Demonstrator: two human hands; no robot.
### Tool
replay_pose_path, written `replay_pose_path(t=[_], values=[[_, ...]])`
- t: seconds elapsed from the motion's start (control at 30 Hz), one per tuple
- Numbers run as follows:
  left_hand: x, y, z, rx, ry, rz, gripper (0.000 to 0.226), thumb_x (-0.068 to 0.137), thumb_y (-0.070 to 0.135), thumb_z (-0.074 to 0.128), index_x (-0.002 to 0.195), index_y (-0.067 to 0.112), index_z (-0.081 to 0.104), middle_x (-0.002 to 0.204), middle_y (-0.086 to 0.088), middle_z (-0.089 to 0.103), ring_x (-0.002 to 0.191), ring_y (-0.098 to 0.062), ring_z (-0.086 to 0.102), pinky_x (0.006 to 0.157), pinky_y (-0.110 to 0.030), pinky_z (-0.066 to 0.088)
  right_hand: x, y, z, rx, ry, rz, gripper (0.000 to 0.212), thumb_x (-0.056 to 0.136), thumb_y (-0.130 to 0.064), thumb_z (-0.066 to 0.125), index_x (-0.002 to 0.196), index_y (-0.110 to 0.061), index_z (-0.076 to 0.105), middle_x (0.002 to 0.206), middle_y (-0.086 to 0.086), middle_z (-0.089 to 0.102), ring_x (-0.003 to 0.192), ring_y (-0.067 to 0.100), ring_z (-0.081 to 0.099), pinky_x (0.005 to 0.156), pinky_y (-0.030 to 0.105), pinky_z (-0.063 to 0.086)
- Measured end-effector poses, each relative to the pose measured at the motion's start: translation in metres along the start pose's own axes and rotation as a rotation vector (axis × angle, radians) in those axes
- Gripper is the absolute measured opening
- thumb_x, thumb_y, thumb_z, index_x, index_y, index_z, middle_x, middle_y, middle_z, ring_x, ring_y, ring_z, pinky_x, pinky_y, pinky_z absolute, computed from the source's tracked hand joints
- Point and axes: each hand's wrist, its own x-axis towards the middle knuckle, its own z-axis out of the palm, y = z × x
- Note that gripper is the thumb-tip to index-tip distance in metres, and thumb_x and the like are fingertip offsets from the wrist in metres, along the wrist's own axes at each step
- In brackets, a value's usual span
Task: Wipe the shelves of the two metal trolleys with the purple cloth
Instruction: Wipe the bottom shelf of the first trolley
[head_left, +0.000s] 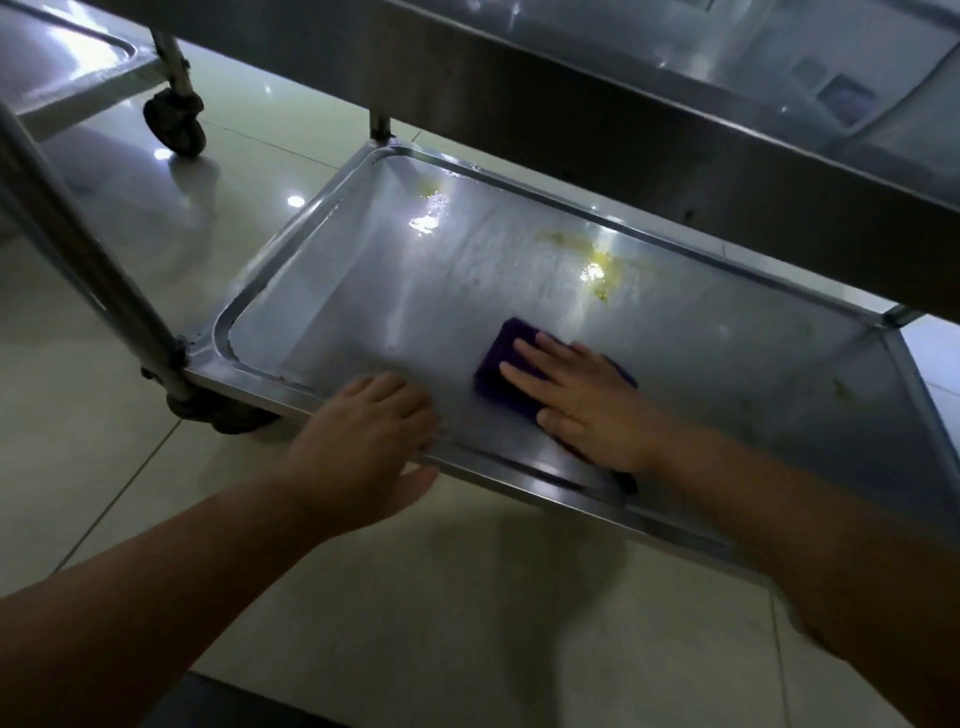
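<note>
Right grip: the right grip (582, 400) lies palm-down on the purple cloth (501, 358), fingers (530, 353) straight and spread, pressing it flat rather than clutching it.
Purple cloth: a folded pad on the floor of the lower shelf (415, 291), in the near half and right of centre; its far-left corner shows past the fingertips, and a dark edge reaches the near rim under the wrist.
Left grip: the left grip (363, 431) clasps the near rim of the lower shelf, fingers hooked over the top, thumb beneath the edge, just left of the cloth.
Lower shelf: a shallow steel tray with a raised rim, streaked and wet-looking, with glare spots.
Stains: yellowish smears (597, 267) sit toward the far side, well apart from the cloth; a fainter one lies near the far-left corner.
Upper shelf: the upper shelf (571, 67) of the same trolley overhangs the far edge.
Frame: a steel post (88, 249) meets the shelf's near-left corner.
Second trolley: the second trolley (67, 67) stands at upper left, one castor (174, 122) on the tiled floor (467, 597).
</note>
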Motion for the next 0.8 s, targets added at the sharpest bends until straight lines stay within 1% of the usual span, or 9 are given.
replay_pose_path(t=[0.03,0.1,0.17,0.27,0.37,0.47,0.57,0.7,0.8], values=[[0.007,0.008,0.003,-0.021,-0.023,0.020,0.039,0.077,0.052,0.044,0.091,0.023,0.066,0.090,0.004,0.061,0.085,-0.016,0.056,0.075,-0.030,0.046,0.008,0.011,-0.001,0.008,0.014,0.045,0.053,0.094,-0.047,0.013,0.140,-0.045,-0.013,0.154,-0.014,-0.015,0.145,0.009,-0.015,0.116,0.031,-0.006],[0.020,0.023,0.011,-0.057,-0.048,0.030,0.040,0.076,0.056,0.043,0.088,0.025,0.065,0.086,0.005,0.057,0.082,-0.016,0.054,0.072,-0.029,0.045,0.023,0.033,-0.003,0.036,0.044,0.130,0.052,0.099,-0.041,0.020,0.140,-0.044,-0.012,0.158,-0.011,-0.010,0.145,0.009,-0.014,0.116,0.031,-0.006],[0.028,0.030,0.015,-0.071,-0.047,0.021,0.036,0.072,0.057,0.046,0.080,0.027,0.065,0.079,0.007,0.055,0.077,-0.015,0.054,0.065,-0.026,0.043,0.035,0.056,-0.006,0.018,0.052,0.193,0.054,0.103,-0.037,0.025,0.143,-0.041,-0.011,0.160,-0.007,-0.007,0.147,0.012,-0.011,0.117,0.033,-0.004],[0.029,0.030,0.017,-0.097,-0.032,-0.005,0.029,0.069,0.055,0.053,0.067,0.027,0.062,0.071,0.007,0.051,0.067,-0.016,0.053,0.056,-0.021,0.032,0.047,0.090,-0.008,0.015,0.044,0.309,0.056,0.104,-0.035,0.028,0.151,-0.036,-0.001,0.161,-0.005,-0.005,0.148,0.014,-0.008,0.118,0.034,0.000],[0.025,0.030,0.020,-0.135,-0.005,-0.024,0.031,0.069,0.054,0.051,0.063,0.026,0.061,0.067,0.006,0.051,0.064,-0.018,0.053,0.054,-0.022,0.032,0.045,0.115,-0.010,0.029,0.029,0.463,0.056,0.103,-0.034,0.028,0.153,-0.032,0.002,0.162,-0.001,-0.003,0.148,0.016,-0.004,0.119,0.037,0.004],[0.025,0.032,0.020,-0.119,0.022,-0.019,0.031,0.069,0.053,0.051,0.062,0.026,0.063,0.065,0.007,0.050,0.062,-0.018,0.052,0.054,-0.021,0.030,0.033,0.120,-0.008,0.056,0.024,0.556,0.056,0.104,-0.033,0.027,0.153,-0.033,0.001,0.162,-0.001,-0.002,0.148,0.017,-0.003,0.119,0.039,0.004],[0.024,0.032,0.020,-0.109,0.033,0.000,0.033,0.071,0.053,0.051,0.063,0.024,0.066,0.065,0.006,0.050,0.060,-0.018,0.052,0.053,-0.021,0.030,0.014,0.102,-0.003,0.069,0.028,0.569,0.056,0.103,-0.033,0.026,0.152,-0.034,-0.001,0.162,-0.001,-0.003,0.148,0.017,-0.005,0.118,0.039,0.003],[0.024,0.031,0.020,-0.095,0.026,0.022,0.036,0.074,0.052,0.049,0.065,0.022,0.067,0.065,0.004,0.052,0.060,-0.020,0.054,0.050,-0.023,0.035,-0.018,0.059,0.002,0.057,0.027,0.480,0.055,0.103,-0.035,0.025,0.152,-0.037,0.000,0.161,-0.004,-0.007,0.148,0.015,-0.009,0.117,0.036,-0.002],[0.022,0.032,0.018,-0.069,0.044,0.054,0.036,0.076,0.051,0.048,0.065,0.021,0.066,0.065,0.003,0.052,0.058,-0.021,0.053,0.050,-0.024,0.037,-0.037,0.021,0.006,0.029,-0.018,0.363,0.054,0.097,-0.045,0.009,0.147,-0.041,-0.011,0.159,-0.007,-0.012,0.147,0.014,-0.014,0.117,0.036,-0.004]])
